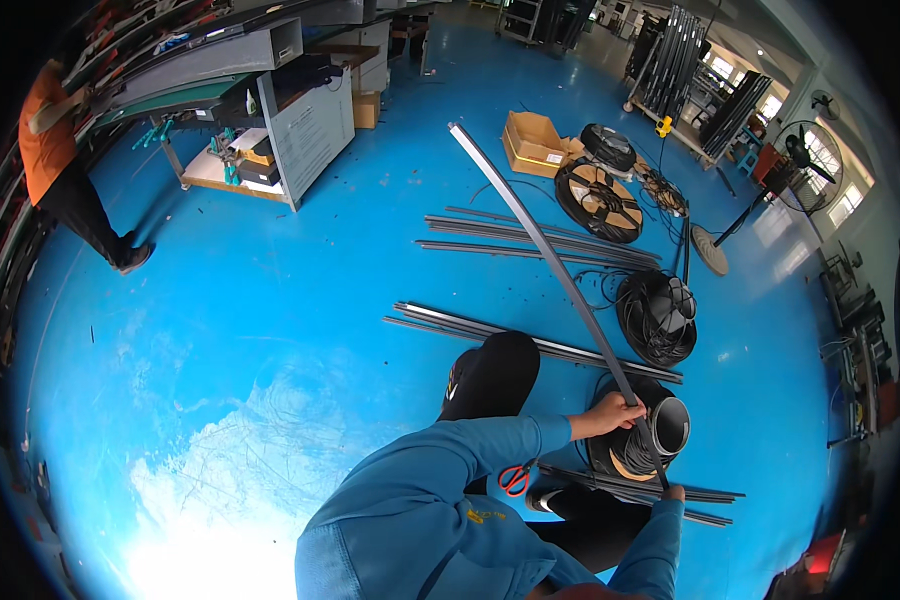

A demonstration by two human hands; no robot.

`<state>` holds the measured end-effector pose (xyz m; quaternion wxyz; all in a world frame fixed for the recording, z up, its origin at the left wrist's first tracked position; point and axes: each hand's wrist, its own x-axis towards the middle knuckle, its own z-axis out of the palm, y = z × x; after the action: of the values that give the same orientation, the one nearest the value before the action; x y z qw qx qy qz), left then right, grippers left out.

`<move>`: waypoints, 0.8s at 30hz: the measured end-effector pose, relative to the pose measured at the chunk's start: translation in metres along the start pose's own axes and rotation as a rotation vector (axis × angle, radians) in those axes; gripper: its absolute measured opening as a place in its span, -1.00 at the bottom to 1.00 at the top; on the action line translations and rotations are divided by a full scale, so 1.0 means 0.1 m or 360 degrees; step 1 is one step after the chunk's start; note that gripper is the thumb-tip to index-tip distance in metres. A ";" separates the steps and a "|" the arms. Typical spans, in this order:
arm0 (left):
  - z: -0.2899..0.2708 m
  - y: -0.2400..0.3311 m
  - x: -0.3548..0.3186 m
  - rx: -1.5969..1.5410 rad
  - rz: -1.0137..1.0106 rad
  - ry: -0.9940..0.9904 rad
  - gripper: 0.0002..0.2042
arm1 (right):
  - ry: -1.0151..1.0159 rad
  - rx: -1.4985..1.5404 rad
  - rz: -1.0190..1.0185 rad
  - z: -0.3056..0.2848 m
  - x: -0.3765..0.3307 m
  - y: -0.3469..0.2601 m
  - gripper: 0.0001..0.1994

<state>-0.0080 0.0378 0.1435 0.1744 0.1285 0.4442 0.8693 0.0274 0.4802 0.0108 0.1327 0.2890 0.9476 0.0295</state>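
- Left hand [618, 412] is wrapped around a long grey metal strip [540, 240], gripping it partway up. The strip runs up and away from the person, tilted over the blue floor [250, 330].
- Right hand [674, 491] sits at the strip's bottom end, mostly hidden by the sleeve, so can't tell if it's actually closed on it.
- Black coil [660, 425] lies on the floor right under both hands.
- Red-handled scissors [514, 479] lie by the knee.
- More strips [530, 345] lie flat on the floor just beyond, plus another cable coil [656, 315] and a cardboard box [535, 142] toward the far side.
- Somebody in an orange shirt [48, 135] stands at the left edge, near a workbench [260, 130].
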 end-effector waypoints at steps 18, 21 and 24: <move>-0.56 0.68 0.47 -0.0163 0.0136 0.0357 -0.69 | 0.0259 0.0212 -0.0463 -0.62 -0.71 -0.13 -0.64; -0.99 1.25 0.80 -0.0092 0.0184 0.0602 -0.63 | 0.0287 0.0493 -0.0556 -0.76 -0.93 -0.09 -0.61; -0.99 1.49 1.05 -0.0036 0.0361 0.0496 -0.55 | 0.0413 0.0563 -0.0655 -0.96 -1.07 -0.35 -0.55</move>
<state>-0.1681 -0.0711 0.2157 0.0059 0.0395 0.4387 0.8977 0.0687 0.3937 0.1239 -0.0387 0.1032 0.9858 -0.1270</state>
